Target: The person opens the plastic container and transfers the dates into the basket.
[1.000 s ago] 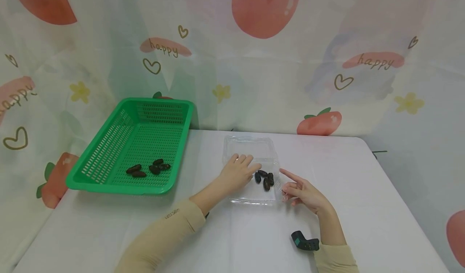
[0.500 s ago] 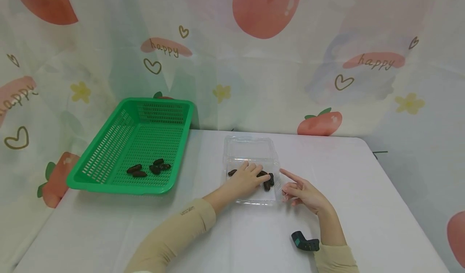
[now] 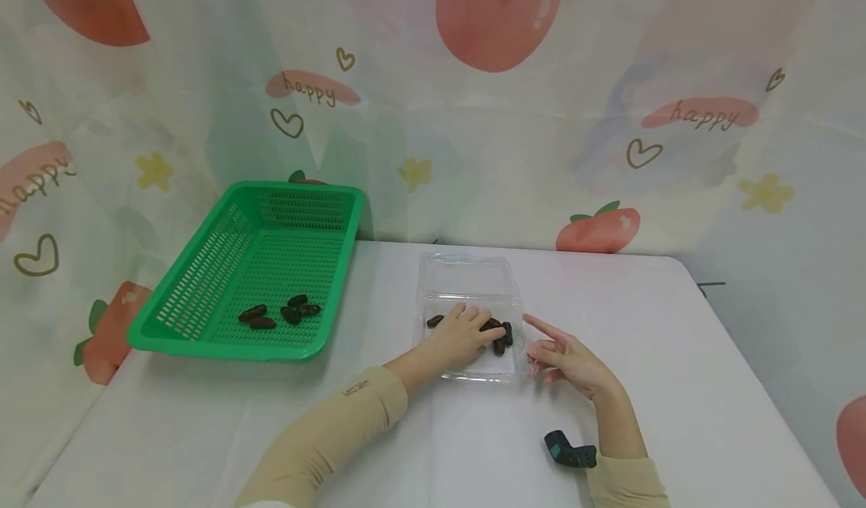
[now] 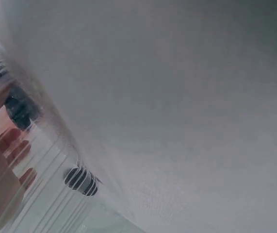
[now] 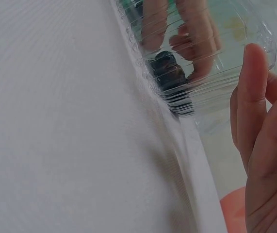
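A clear plastic clamshell box [image 3: 467, 275] lies open on the table, lid folded back. Dark brown dates [image 3: 509, 334] are grouped in its base, and a single date [image 3: 435, 320] lies apart on the left. My left hand [image 3: 460, 337] reaches into the base over the group, its thumb touching the dates. The left wrist view shows a dark date [image 4: 19, 109] by the thumb, through ribbed plastic; whether it is pinched cannot be made out. My right hand [image 3: 567, 364] is at the box's right side, index finger extended against the edge, other fingers loosely bent.
A green perforated basket [image 3: 246, 354] stands at the left, with several dates [image 3: 262, 323] near its front. A black angled piece [image 3: 570, 450] with a green patch is beside the right forearm. Behind the white table [image 3: 710, 388] hangs a printed cloth [image 3: 501, 155].
My left hand has moved rightward inside the box onto the grouped dates, uncovering a single date on the left. It has barely moved in the last half second. My right hand stays put.
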Motion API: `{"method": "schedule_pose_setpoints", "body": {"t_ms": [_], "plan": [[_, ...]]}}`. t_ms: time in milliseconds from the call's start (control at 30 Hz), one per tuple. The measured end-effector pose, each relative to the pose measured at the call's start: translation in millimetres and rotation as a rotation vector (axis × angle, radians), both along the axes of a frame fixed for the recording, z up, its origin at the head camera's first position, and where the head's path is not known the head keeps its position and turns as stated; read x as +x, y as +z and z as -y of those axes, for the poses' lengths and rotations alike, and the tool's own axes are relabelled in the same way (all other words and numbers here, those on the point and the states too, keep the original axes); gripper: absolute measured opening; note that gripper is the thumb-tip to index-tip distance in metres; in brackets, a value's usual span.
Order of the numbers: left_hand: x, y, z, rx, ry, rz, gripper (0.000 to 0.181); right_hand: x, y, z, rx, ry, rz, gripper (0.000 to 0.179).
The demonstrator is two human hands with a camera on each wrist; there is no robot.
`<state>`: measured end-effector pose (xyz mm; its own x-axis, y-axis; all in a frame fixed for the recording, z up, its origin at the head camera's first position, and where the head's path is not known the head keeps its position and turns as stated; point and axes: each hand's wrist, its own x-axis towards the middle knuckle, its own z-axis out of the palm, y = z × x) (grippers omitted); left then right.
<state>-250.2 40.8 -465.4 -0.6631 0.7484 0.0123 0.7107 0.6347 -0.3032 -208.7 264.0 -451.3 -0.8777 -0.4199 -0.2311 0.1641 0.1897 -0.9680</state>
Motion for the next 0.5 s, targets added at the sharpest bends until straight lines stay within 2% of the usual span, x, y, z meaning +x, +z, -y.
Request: {"method": "schedule_pose_setpoints", "body": {"t_ms": [300, 500], "plan": [[1.0, 1.0, -0.5, -0.027, 0.006, 0.044, 0.034, 0.3, 0.4, 0.1, -0.016, 0.004, 0.001, 0.072], [0.2, -1.4, 1.8, 0.002, -0.046, -0.008, 0.032, -1.2, -2.9, -1.7, -0.024, 0.011, -0.008, 0.071]]}}
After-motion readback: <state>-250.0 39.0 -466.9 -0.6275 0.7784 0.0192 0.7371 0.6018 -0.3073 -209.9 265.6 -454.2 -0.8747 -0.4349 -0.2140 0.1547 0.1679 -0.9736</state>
